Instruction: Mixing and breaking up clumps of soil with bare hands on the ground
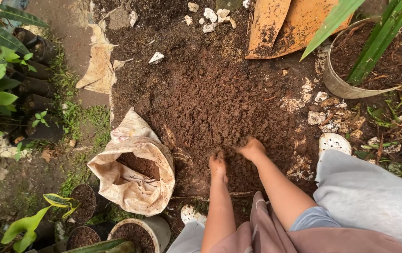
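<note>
A wide heap of dark brown soil (210,89) covers the ground ahead of me. My left hand (217,165) and my right hand (251,147) are both dug into its near edge, close together, fingers buried and dirty with soil. Whether either hand grips a clump is hidden by the soil. An open beige sack (135,175) partly filled with soil lies just left of my left hand.
An orange-brown board (287,26) lies at the far edge of the heap. A large pot with a green-leaved plant (374,61) stands at the right. Small black pots (83,202) and a white pot (156,229) sit near left. White stone pieces (210,16) are scattered about.
</note>
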